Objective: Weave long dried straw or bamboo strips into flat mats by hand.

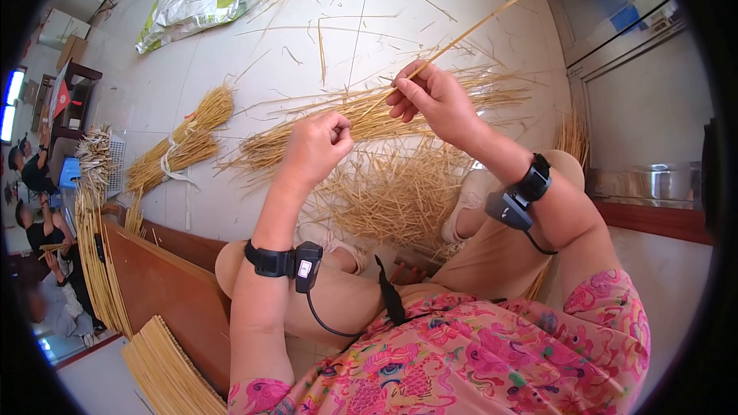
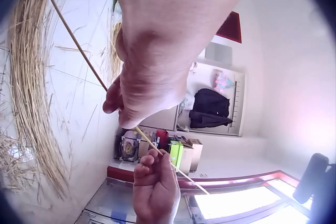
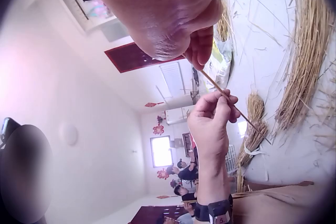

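A long thin straw stalk (image 1: 492,17) runs from the upper right down to the right hand (image 1: 437,100), whose thumb and fingers pinch it. The left hand (image 1: 314,146) is to its left with curled fingers; in the right wrist view the left hand (image 3: 211,121) pinches the same stalk (image 3: 247,121) between thumb and fingers. In the left wrist view the stalk (image 2: 76,40) passes through the left hand (image 2: 149,90) to the right hand (image 2: 156,187). Beneath both hands, a loose heap of straw (image 1: 307,134) lies on the floor.
Short straw scraps (image 1: 400,192) lie between the feet. Tied bundles (image 1: 184,146) rest at the left, beside a brown wooden board (image 1: 161,284). A white and green bag (image 1: 200,4) lies at the top. A metal cabinet (image 1: 638,100) stands at the right. Other people sit at the far left.
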{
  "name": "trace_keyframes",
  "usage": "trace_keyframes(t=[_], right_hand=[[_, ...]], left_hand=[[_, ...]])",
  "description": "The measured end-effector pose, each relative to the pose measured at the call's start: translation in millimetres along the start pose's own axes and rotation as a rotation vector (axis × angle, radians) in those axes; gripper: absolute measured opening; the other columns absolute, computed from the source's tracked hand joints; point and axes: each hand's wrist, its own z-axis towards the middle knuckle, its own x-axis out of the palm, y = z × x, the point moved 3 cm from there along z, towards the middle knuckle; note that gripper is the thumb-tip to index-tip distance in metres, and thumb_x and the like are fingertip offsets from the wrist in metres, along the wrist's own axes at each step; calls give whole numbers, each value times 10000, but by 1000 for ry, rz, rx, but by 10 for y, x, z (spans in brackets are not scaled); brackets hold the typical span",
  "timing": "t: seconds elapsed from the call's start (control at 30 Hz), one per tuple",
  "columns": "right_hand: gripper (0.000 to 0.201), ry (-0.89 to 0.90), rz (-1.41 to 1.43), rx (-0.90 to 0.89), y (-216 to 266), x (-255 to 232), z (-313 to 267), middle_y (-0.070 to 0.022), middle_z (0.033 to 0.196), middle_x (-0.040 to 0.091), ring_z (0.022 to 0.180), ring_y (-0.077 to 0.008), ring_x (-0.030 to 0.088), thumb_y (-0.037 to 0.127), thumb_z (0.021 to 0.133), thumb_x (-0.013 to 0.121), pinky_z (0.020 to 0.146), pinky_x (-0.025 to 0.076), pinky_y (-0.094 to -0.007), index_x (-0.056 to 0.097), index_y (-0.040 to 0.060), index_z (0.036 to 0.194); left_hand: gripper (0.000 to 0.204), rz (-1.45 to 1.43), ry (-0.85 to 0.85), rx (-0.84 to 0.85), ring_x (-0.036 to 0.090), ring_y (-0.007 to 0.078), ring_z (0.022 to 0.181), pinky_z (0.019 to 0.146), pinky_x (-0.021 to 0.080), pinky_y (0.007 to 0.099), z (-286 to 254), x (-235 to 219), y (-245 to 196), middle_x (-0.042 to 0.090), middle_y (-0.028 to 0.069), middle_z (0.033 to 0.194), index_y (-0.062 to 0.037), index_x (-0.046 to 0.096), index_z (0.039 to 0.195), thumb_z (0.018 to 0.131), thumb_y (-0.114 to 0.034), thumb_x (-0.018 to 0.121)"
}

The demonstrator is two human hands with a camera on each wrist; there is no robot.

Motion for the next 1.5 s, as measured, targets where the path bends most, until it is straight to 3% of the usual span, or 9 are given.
trace_keyframes(t=[0.2, 0.3, 0.5, 0.63, 0.7, 0.87, 0.97, 1.17, 1.5], right_hand=[[134, -11, -6, -31, 8, 15, -1, -85, 814, 619, 692, -124, 619, 117, 960, 448, 613, 513, -248, 499, -6, 951], [129, -6, 7, -57, 12, 22, 0, -88, 816, 617, 699, -126, 619, 114, 959, 447, 618, 514, -249, 492, -8, 961], [132, -53, 66, -133, 10, 9, 10, -96, 821, 614, 710, -130, 617, 116, 963, 436, 619, 512, -244, 481, -8, 966], [133, -131, 60, -187, 54, -99, 15, -100, 827, 613, 715, -133, 616, 116, 964, 429, 619, 509, -237, 478, -7, 959], [173, -68, 59, -131, 140, -157, 7, -94, 859, 601, 752, -128, 601, 174, 975, 430, 658, 492, -242, 487, 10, 972], [194, 39, 40, -78, 187, -194, 40, -107, 846, 612, 731, -144, 617, 171, 966, 431, 639, 507, -255, 492, -13, 975], [211, 67, 19, -96, 182, -174, 33, -109, 857, 612, 734, -140, 613, 186, 969, 427, 648, 506, -258, 499, -13, 978], [176, 118, 45, -70, 161, -151, 16, -78, 848, 601, 735, -116, 599, 194, 969, 447, 652, 487, -232, 507, 30, 981], [146, 145, 11, -33, 104, -115, 29, -71, 833, 615, 723, -110, 599, 162, 945, 506, 639, 498, -238, 522, 18, 967]], left_hand=[[63, -229, 44, -318, 552, 70, 521, 497, 449, 228, 4, 30, 69, 602, 40, 608, 20, 613, 793, 738, -8, 624], [57, -376, 9, -391, 556, 60, 525, 478, 440, 211, 1, 74, 173, 605, 30, 623, 24, 603, 820, 766, 9, 592], [59, -793, -224, -537, 558, 79, 609, 527, 448, 198, 51, -21, 261, 626, 79, 774, 20, 560, 843, 809, 26, 512], [57, -879, -365, -583, 534, 78, 634, 566, 443, 199, 57, -214, 458, 617, 78, 806, 5, 554, 842, 814, 10, 505], [50, -900, -380, -556, 524, 77, 628, 567, 436, 201, 62, -384, 547, 613, 69, 800, -2, 553, 844, 816, 1, 512], [235, -578, 137, -481, 510, 53, 707, 620, 418, 187, 47, -304, 242, 591, 17, 813, 24, 609, 1056, 842, -67, 571], [216, -601, 271, -358, 563, 69, 743, 685, 466, 199, 19, -132, 110, 631, 40, 863, 23, 636, 1018, 843, -104, 619], [165, -639, 329, -403, 562, 54, 720, 663, 469, 195, 2, -46, 144, 632, 16, 801, 26, 647, 947, 816, -76, 648], [154, -633, 344, -407, 567, 48, 707, 632, 463, 187, -7, -22, 165, 633, 25, 790, 29, 645, 917, 793, -62, 647]])
